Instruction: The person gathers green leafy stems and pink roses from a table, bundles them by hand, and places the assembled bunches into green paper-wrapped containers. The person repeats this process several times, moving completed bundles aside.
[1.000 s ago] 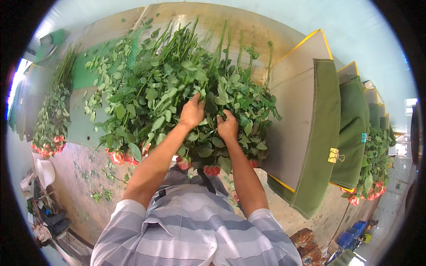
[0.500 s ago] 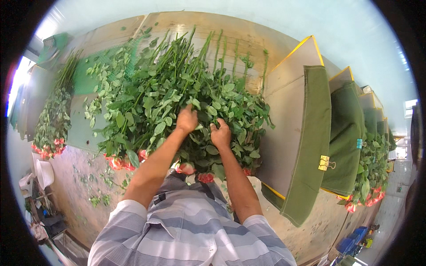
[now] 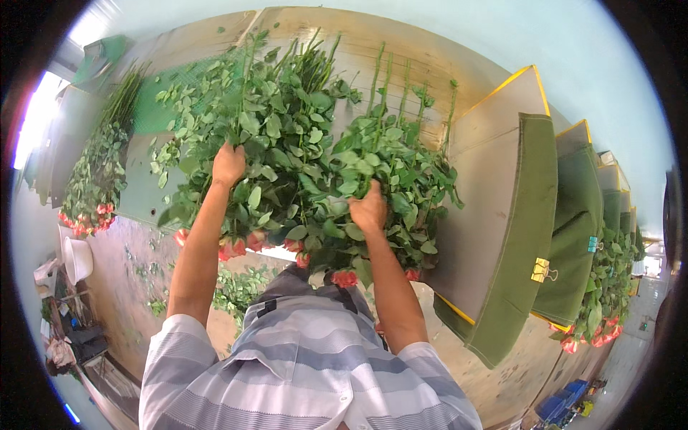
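Note:
A heap of long-stemmed roses (image 3: pixel 283 129) lies across the table, cut stems pointing away and pink-red blooms (image 3: pixel 233 249) hanging over the near edge. My left hand (image 3: pixel 229 165) is closed in the leaves on the left part of the heap, gripping rose stems; its fingertips sink into the foliage. Further right, my right hand (image 3: pixel 368 209) is closed among the leaves of a smaller group of roses (image 3: pixel 401 158), thumb upward, its other fingers partly covered. Toward the stem ends, a gap shows the tabletop between the two groups.
Upright grey boards with yellow edges (image 3: pixel 494 179) and green cloth flaps (image 3: pixel 519 244) stand on the right, carrying binder clips (image 3: pixel 541 270). More roses (image 3: pixel 605 287) sit beyond them. Another rose bunch (image 3: pixel 100 172) lies far left, near green netting (image 3: pixel 161 97). Fallen leaves (image 3: pixel 240 290) litter the floor.
My hands have spread apart, the left one moving left with part of the roses and the right one shifting slightly right. A gap between the stems has widened.

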Tool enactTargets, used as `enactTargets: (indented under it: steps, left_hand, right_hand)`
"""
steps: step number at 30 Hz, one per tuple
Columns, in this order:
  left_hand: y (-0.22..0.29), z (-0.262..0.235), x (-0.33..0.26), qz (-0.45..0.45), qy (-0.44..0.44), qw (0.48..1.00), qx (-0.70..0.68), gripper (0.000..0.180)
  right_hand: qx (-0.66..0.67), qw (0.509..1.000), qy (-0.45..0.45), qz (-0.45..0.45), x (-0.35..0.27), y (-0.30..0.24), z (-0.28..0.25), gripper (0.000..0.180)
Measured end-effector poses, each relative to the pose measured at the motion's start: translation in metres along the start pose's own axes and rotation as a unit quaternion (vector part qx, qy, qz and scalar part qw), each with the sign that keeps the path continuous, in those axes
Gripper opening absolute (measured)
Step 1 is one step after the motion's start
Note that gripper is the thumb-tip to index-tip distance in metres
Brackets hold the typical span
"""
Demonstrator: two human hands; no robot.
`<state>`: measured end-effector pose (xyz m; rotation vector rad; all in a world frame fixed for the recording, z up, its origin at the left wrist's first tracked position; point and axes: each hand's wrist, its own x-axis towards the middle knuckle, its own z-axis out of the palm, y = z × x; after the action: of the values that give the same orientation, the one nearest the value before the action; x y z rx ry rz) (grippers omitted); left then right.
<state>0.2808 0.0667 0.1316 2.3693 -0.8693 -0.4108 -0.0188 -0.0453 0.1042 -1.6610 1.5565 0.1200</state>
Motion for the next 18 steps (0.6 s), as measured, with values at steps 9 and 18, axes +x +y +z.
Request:
enactTargets:
  steps: [9,18]
  left_hand:
    - [0.037,0.021,-0.017,-0.041,-0.066,0.97,0.229,0.108]
    - [0.008,-0.015,0.01,-0.018,-0.15,0.988,0.036,0.11]
  right_hand:
    - [0.061,0.955,0.105,-0.269,-0.012,-0.045,0.037,0.045]
    - [0.232,0.942,-0.091,-0.226,-0.055,-0.123,0.121,0.031]
